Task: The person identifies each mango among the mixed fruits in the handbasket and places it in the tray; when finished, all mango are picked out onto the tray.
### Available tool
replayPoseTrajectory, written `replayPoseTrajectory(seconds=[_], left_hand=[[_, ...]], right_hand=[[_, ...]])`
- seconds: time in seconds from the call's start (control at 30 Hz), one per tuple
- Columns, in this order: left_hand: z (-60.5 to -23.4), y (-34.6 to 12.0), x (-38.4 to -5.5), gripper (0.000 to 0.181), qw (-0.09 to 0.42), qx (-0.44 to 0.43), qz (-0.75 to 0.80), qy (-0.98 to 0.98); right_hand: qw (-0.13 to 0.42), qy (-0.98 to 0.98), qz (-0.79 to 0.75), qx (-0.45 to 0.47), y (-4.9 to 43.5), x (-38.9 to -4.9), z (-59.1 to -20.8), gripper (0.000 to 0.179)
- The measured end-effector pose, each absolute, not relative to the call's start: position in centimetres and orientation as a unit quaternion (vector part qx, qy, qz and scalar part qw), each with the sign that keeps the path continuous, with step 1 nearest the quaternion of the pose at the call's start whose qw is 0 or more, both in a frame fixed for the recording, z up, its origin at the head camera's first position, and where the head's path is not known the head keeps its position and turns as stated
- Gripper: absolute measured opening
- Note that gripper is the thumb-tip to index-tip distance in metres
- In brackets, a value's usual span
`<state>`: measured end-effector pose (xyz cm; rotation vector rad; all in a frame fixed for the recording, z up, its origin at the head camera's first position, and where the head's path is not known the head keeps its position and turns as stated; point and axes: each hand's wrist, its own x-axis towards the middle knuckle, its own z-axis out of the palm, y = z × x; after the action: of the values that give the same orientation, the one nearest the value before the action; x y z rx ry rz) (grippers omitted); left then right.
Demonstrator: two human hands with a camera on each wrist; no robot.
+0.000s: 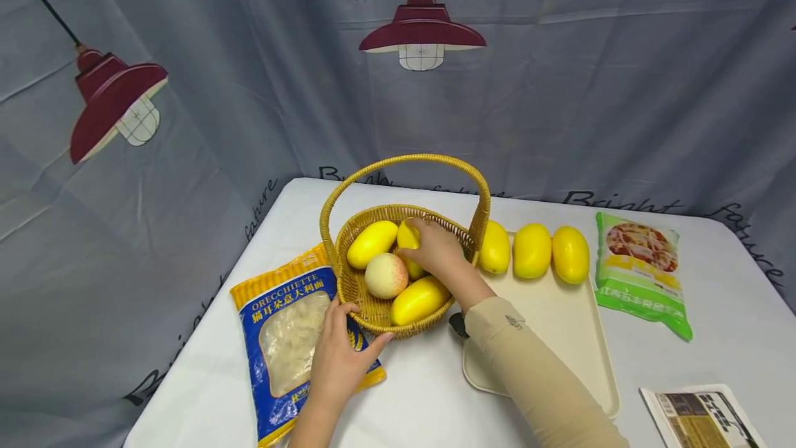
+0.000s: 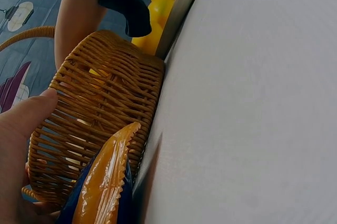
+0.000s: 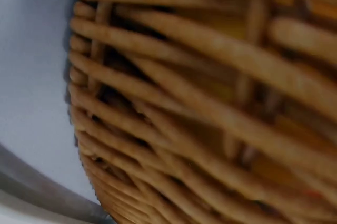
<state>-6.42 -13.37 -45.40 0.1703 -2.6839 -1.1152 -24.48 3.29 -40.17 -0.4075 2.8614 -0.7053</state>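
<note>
A wicker basket (image 1: 373,316) with a tall arched handle stands on the white table. In it lie a peach (image 1: 386,275) and yellow mangoes, one at the back left (image 1: 372,244) and one at the front (image 1: 419,301). My right hand (image 1: 438,247) reaches in over the right rim, its fingers curled round another mango (image 1: 408,235). With thumb and fingers spread, my left hand (image 1: 342,351) holds the basket's front left side. The left wrist view shows that thumb (image 2: 39,111) against the weave. Basket weave (image 3: 184,92) fills the right wrist view, where the right hand is hidden.
A beige tray (image 1: 560,323) right of the basket has three mangoes (image 1: 532,251) along its back edge. A blue and yellow orecchiette bag (image 1: 292,337) lies at left, against the basket. Farther right are a green food bag (image 1: 640,268) and a flat packet (image 1: 703,420).
</note>
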Motion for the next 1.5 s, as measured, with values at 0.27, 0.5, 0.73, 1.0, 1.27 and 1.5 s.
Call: replayPoseTrajectory(seconds=[0.27,0.5,0.73,1.0,1.27,1.5], left_hand=[[-45.5,-13.0,-6.5,0.067,0.124,0.048,-0.378,-0.916],[-45.5,-13.0,-6.4,0.066,0.127,0.044,-0.371,-0.919],[-45.3,-13.4,-6.2,0.066,0.113,0.054,-0.367,-0.922],[-45.5,-13.5,-5.9,0.066,0.114,0.054,-0.362,-0.923],[-45.3,-13.8,-6.0,0.066,0.127,0.052,-0.372,-0.918],[-45.3,-13.5,-6.3,0.067,0.123,0.047,-0.373,-0.918]], right_hand=[[0.072,0.951,-0.274,-0.123,4.1,-24.3,-40.4,0.069],[0.049,0.918,-0.375,-0.117,5.8,-23.5,-40.3,0.067],[0.035,0.855,-0.506,-0.108,8.2,-21.6,-39.9,0.067],[0.037,0.789,-0.606,-0.096,11.8,-17.2,-38.3,0.067],[0.038,0.778,-0.625,-0.057,15.6,-13.5,-37.9,0.069],[0.094,0.777,-0.622,-0.030,18.2,-12.9,-40.5,0.070]])
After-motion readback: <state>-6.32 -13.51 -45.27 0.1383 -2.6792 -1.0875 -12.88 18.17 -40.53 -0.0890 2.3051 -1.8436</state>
